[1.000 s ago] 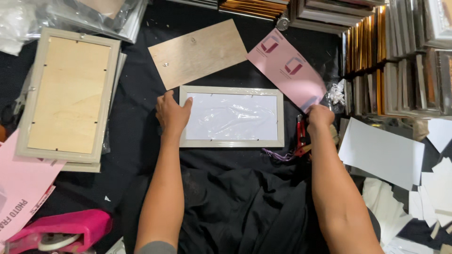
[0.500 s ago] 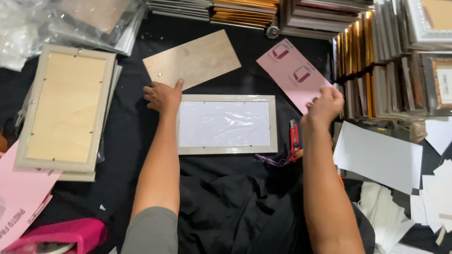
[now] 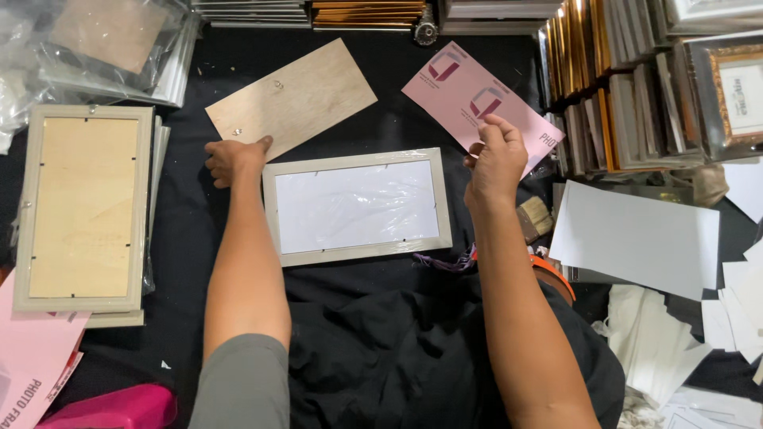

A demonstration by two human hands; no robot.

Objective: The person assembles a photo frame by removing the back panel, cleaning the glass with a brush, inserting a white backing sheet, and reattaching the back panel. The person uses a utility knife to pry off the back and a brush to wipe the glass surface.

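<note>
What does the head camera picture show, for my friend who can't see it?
A person's right hand pinches the edge of a pink card, while the left hand touches a thin wooden board. Between the hands, an empty silver picture frame lies flat on black cloth.

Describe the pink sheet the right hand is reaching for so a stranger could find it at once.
On the black cloth, look just above the right corner of the pale picture frame, beside the upright stacked frames. The pink paper sheet lies slanted there, under the right hand. Unlike the wooden backing board nearby, it is pink with printed emblems.
</note>
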